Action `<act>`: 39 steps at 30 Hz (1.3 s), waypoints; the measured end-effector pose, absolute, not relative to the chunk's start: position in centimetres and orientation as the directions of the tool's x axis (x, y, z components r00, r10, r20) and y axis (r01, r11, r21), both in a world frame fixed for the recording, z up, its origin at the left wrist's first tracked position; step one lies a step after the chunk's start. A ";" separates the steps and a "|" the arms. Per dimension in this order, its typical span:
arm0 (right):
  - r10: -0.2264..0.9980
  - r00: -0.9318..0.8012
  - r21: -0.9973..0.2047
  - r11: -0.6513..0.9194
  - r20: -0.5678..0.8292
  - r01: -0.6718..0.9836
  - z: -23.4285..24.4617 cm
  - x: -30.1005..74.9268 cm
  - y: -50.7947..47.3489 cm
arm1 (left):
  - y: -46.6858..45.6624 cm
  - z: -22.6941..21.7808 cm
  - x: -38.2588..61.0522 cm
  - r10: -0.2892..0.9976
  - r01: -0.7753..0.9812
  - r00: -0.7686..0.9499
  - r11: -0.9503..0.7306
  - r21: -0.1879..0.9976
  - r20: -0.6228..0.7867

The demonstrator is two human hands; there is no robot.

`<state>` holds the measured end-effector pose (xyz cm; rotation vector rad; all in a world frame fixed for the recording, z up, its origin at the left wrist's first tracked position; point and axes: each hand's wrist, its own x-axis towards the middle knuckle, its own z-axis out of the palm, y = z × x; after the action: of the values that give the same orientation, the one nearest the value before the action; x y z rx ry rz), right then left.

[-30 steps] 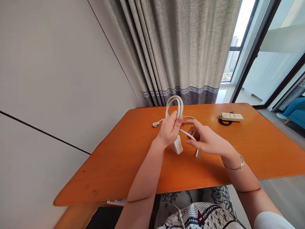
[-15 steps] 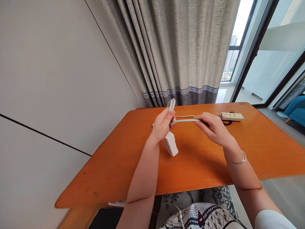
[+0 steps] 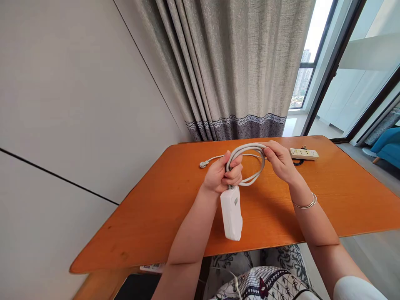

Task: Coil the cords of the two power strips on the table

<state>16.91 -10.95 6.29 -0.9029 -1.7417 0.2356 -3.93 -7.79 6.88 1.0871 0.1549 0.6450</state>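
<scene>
My left hand [image 3: 223, 173] is closed around looped white cord [image 3: 250, 146], right where it enters a white power strip [image 3: 231, 214]. The strip hangs below the fist over the table's near part, a small label facing me; no sockets show on this side. My right hand [image 3: 279, 160] pinches the far side of the loop between thumb and fingers, to the right of the left hand. The loose end of the cord lies on the table behind the hands and ends in a plug [image 3: 203, 164] at left.
The orange wooden table [image 3: 150, 216] stretches beneath both hands. A cream power strip [image 3: 304, 154] with a black cord lies at the back right. Behind the table hangs a grey curtain [image 3: 243, 75]; a pale wall [image 3: 78, 104] runs along the left.
The white power strip has swung down and toward me, now hanging more upright. The cord between my hands has gone from a nearly straight stretch to a round loop.
</scene>
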 end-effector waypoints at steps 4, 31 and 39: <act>0.822 -0.103 -0.787 0.566 0.560 0.246 5.5 16.8 -10.1 | -8.0 7.3 -4.0 0.700 -0.538 0.683 0.289 0.792 0.209; 0.866 -0.224 -0.482 0.445 0.448 0.755 3.6 13.3 -9.6 | -6.7 9.2 -6.9 0.893 -0.796 0.085 -0.206 0.569 0.442; 0.914 -0.206 -0.389 0.342 0.350 0.855 4.8 13.1 -10.7 | -7.8 9.3 -6.0 0.891 -0.781 0.094 -0.210 0.588 0.444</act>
<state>13.10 -10.72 4.79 -1.5415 -2.0914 0.1474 -6.04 -7.83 9.26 0.9094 0.1594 1.5361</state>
